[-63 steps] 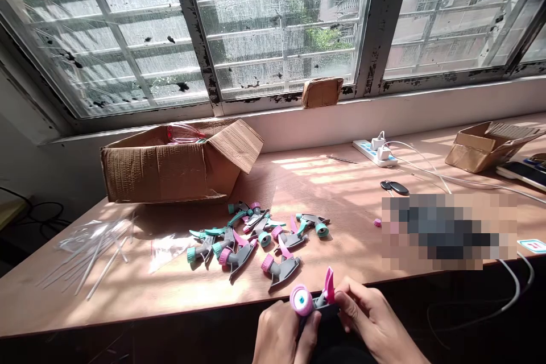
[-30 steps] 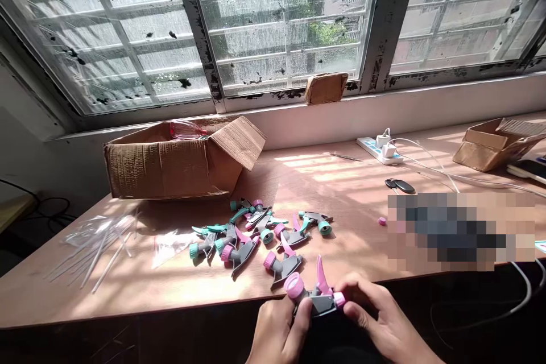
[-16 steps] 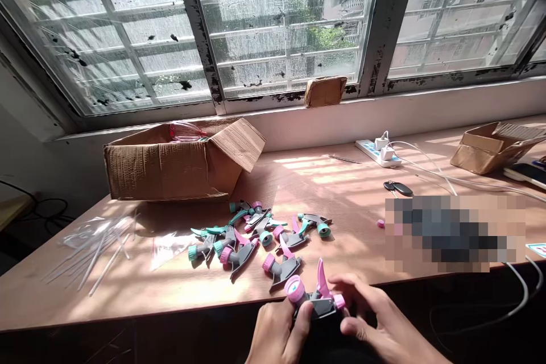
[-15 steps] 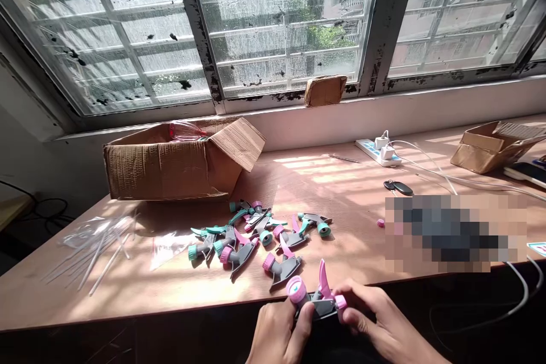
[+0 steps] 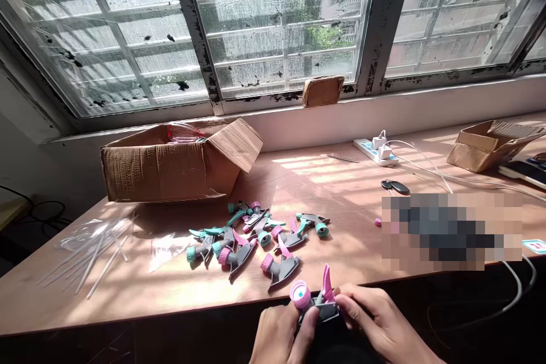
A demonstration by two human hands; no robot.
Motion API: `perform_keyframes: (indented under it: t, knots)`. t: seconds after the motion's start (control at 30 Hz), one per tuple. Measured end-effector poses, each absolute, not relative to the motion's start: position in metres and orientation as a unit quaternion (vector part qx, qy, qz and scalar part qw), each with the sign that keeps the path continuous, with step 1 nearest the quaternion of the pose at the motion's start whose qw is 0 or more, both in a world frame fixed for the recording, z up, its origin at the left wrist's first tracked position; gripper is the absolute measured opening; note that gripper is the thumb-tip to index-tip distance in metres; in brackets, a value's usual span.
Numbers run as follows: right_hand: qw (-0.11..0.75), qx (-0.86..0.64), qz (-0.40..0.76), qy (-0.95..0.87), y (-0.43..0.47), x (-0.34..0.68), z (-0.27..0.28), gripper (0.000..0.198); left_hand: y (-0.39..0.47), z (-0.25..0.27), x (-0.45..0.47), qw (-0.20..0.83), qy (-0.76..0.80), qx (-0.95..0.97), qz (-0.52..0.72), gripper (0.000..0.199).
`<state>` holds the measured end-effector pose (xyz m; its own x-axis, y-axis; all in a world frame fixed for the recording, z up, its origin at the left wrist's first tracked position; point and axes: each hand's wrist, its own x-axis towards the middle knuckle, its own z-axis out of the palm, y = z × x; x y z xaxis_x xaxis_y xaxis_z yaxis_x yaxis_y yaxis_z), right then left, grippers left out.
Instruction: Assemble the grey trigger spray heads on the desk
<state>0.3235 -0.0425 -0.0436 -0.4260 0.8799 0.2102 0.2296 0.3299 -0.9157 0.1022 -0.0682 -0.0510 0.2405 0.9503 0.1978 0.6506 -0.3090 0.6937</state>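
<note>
At the table's near edge I hold a grey and pink trigger spray head (image 5: 327, 311), its round pink collar facing up toward me and its pink trigger pointing up. My left hand (image 5: 284, 327) is closed around the collar end, thumb pressed along the grey body. My right hand (image 5: 375, 315) pinches the nozzle end with thumb and fingers, which hide the pink nozzle. Just beyond lies a pink-collared spray head (image 5: 281, 271) on the table. Several more pink and green spray heads (image 5: 239, 256) are heaped behind it.
A cardboard box (image 5: 157, 173) with a red clear bottle inside stands at the back left. White tubes (image 5: 102, 256) and plastic bags lie at left. A power strip (image 5: 375, 152), black key fob (image 5: 400, 187), small pink cap (image 5: 377, 222), smaller box (image 5: 473, 148) and a blurred-out area are right.
The pink nozzle showed between my right fingers before; now those fingers cover it. Both hands and the spray head sit slightly lower, and the view has shifted a little.
</note>
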Motion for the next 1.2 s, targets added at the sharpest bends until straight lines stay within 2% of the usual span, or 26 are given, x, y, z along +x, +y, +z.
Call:
perform_keyframes:
  t: [0.1, 0.2, 0.33, 0.5, 0.6, 0.7, 0.77, 0.83, 0.93, 1.0, 1.1, 1.2]
  knots:
    - [0.401, -0.369, 0.393, -0.740, -0.042, 0.323, -0.043, 0.021, -0.068, -0.047, 0.103, 0.295, 0.539, 0.725, 0.311, 0.049]
    - [0.427, -0.347, 0.365, -0.751, -0.042, 0.325, -0.044, 0.011, -0.069, -0.039, 0.103, 0.376, 0.545, 0.674, 0.327, 0.053]
    - [0.470, -0.302, 0.314, -0.768, -0.042, 0.326, -0.044, 0.018, -0.070, -0.030, 0.105, 0.478, 0.546, 0.592, 0.349, 0.060]
    - [0.516, -0.223, 0.171, -0.809, -0.042, 0.326, -0.051, 0.038, -0.065, -0.025, 0.106, 0.644, 0.472, 0.489, 0.351, 0.064]
    - [0.537, -0.220, 0.094, -0.809, -0.047, 0.329, -0.060, 0.040, -0.063, -0.023, 0.103, 0.706, 0.423, 0.446, 0.350, 0.066]
    - [0.521, -0.212, 0.022, -0.827, -0.052, 0.335, -0.064, 0.040, -0.062, -0.018, 0.099, 0.758, 0.390, 0.401, 0.335, 0.067]
    - [0.527, -0.229, -0.018, -0.818, -0.051, 0.341, -0.062, 0.041, -0.062, -0.015, 0.096, 0.769, 0.384, 0.383, 0.338, 0.068]
    - [0.532, -0.289, -0.027, -0.796, -0.043, 0.348, -0.060, 0.041, -0.062, -0.012, 0.091, 0.737, 0.408, 0.400, 0.361, 0.068]
    - [0.483, -0.428, -0.024, -0.764, -0.021, 0.365, -0.058, 0.030, -0.057, -0.011, 0.085, 0.673, 0.467, 0.398, 0.413, 0.064]
    - [0.447, -0.497, -0.045, -0.742, -0.005, 0.378, -0.059, 0.025, -0.052, -0.013, 0.082, 0.675, 0.470, 0.368, 0.432, 0.062]
    - [0.386, -0.566, -0.063, -0.726, 0.016, 0.391, -0.062, 0.041, -0.044, -0.015, 0.081, 0.697, 0.436, 0.350, 0.449, 0.058]
    - [0.348, -0.587, -0.081, -0.726, 0.029, 0.380, -0.061, 0.049, -0.041, -0.015, 0.081, 0.692, 0.418, 0.351, 0.472, 0.054]
